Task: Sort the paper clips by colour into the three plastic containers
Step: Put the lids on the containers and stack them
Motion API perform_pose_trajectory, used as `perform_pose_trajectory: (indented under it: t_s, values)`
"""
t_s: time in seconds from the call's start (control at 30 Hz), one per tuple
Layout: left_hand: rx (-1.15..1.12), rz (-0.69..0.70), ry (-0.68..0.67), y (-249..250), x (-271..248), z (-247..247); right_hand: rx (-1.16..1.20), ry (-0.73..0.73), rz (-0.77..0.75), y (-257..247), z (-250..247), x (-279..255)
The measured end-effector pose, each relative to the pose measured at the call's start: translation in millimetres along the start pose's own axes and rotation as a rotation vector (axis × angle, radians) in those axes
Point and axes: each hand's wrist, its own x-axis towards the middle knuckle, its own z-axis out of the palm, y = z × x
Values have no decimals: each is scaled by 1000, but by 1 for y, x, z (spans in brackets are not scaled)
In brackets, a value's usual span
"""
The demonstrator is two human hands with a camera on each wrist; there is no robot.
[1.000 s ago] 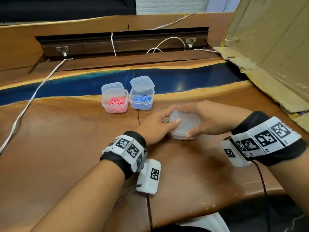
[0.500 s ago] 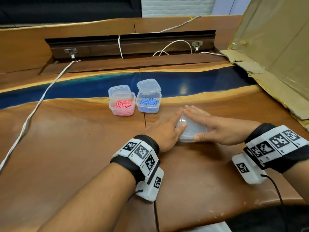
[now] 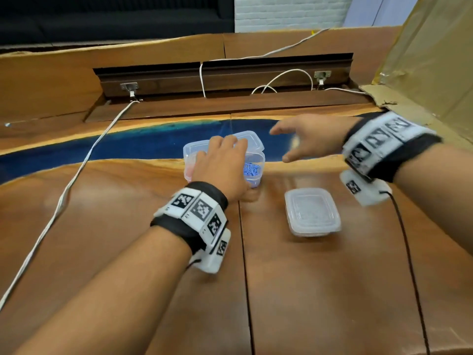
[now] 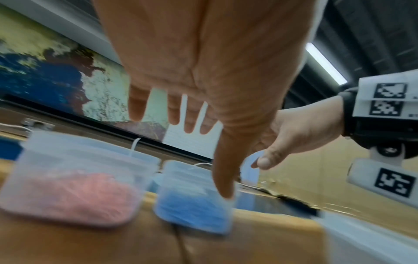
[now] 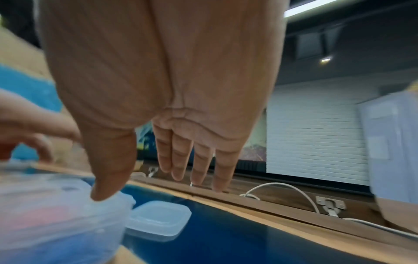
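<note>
Two lidless clear tubs stand side by side at the blue resin strip: one with pink clips, one with blue clips. My left hand hovers over both, fingers spread, and its thumb points down at the blue tub's near right corner. My right hand is in the air right of the tubs, fingers straight, holding nothing. A loose lid lies behind the blue tub. A third tub, lid on, stands alone nearer to me; its contents do not show.
A second loose lid lies behind the pink tub. A white cable runs across the left of the wooden table. Cardboard rises at the right. A cable trough crosses the back.
Both hands have left the lidded tub, which now stands alone. They have moved forward to the pink and blue tubs, and the camera has tilted closer.
</note>
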Motion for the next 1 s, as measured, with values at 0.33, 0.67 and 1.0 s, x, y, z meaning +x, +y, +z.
perform_pose_trajectory:
  t_s: [0.33,0.67,1.0]
  values:
    - [-35,-10,-318,-34,36,16,-123,-255,-35,4,24,137]
    - [-54,26,-247,-22,22,18,-187,-154,25,8,24,126]
    - [-236,59,-173,-10,-15,20,-23,-197,-42,-40,0,0]
